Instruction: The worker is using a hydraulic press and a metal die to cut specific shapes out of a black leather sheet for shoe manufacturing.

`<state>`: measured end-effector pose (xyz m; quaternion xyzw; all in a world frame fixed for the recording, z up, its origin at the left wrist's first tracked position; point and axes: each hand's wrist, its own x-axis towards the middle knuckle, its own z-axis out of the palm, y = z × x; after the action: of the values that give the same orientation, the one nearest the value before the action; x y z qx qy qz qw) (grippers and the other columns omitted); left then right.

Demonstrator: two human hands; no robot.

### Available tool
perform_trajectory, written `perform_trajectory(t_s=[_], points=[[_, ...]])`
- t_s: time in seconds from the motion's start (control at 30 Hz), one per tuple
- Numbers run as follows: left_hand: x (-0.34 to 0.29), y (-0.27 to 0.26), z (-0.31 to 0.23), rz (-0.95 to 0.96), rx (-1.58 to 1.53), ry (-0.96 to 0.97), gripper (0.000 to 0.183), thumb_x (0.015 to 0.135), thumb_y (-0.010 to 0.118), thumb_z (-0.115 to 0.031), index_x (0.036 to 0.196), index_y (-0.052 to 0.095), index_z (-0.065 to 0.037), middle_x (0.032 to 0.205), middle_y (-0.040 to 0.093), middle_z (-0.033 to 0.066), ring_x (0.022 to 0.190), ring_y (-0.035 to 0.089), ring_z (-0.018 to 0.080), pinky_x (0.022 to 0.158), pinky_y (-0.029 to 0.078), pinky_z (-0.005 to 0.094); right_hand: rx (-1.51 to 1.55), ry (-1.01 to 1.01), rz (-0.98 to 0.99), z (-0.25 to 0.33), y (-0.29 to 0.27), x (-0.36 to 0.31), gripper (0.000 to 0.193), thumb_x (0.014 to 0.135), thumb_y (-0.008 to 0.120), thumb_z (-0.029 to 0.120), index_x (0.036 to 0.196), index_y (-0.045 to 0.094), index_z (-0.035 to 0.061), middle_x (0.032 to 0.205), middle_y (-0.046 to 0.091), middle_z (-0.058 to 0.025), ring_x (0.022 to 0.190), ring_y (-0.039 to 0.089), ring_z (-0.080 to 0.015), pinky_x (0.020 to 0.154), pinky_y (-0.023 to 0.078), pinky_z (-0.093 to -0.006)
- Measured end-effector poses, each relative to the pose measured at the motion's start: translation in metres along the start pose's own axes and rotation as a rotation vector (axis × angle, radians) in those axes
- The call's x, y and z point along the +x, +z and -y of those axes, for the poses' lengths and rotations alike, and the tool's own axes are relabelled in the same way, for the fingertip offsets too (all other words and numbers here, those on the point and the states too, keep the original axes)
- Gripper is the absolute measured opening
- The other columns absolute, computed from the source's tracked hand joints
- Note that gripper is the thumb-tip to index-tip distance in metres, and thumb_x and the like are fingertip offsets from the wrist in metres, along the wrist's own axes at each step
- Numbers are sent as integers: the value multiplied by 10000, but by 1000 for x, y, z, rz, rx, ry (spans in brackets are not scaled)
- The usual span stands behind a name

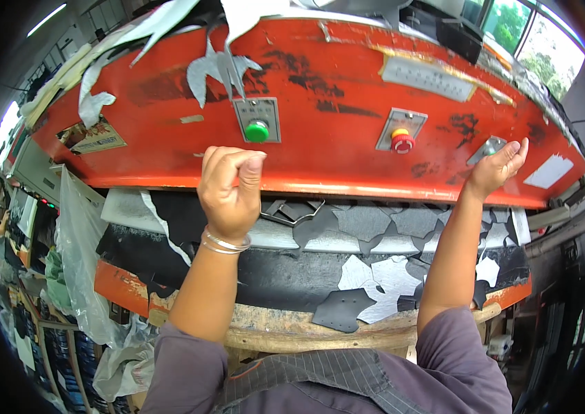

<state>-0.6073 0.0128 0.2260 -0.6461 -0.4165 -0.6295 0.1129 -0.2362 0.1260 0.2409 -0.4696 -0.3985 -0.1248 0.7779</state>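
Before the red panel [327,155], upright left hand [229,190] curled together near the green button [257,132], outward-tilted right hand [495,171] unfurled.

Before me the black bed [275,276] bears a pale slab [134,210] at its back, topped with a metal die [294,223] and grey pieces [361,222]. Nearer me lie white scraps [394,276] and a dark piece [340,310] lapping the wooden rail [271,338].
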Motion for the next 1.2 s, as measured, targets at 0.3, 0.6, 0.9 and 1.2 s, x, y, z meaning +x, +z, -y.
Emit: perform_trajectory(t_s=[0.3, 0.6, 0.9, 1.2], points=[[43, -28, -31, 402, 52, -62, 270, 856, 613, -54, 641, 451, -30, 616, 409, 108, 599, 402, 295, 560, 337, 391, -269, 5, 113, 33, -25, 4, 506, 1003, 438, 319, 1374, 387, -22, 1442, 358, -211, 1296, 389, -332, 1100, 265, -426], [-126, -156, -99, 1155, 23, -644, 242, 884, 619, -308, 806, 705, -96, 763, 628, 92, 757, 607, 290, 701, 498, 407, 121, -130, 1914, 218, -158, -192, 413, 713, 779, 301, 1009, 630, 54, 962, 629, -138, 922, 599, -312, 815, 482, -378], [-164, -164, -107, 903, 243, -513, 164, 783, 626, -193, 681, 658, -68, 733, 606, 99, 754, 588, 307, 677, 492, 419, -168, -240, 1875, 235, -183, -264, 394, 611, 799, 249, 908, 624, 58, 875, 610, -91, 854, 598, -270, 740, 502, -362], [-211, -201, -65, 1147, -318, -1006, 221, 846, 672, -276, 844, 721, -61, 771, 671, 94, 756, 643, 223, 693, 502, 321, -148, -85, 1710, 215, -114, -297, 452, 833, 627, 478, 929, 664, 37, 871, 655, -204, 876, 614, -401, 750, 482, -491]])
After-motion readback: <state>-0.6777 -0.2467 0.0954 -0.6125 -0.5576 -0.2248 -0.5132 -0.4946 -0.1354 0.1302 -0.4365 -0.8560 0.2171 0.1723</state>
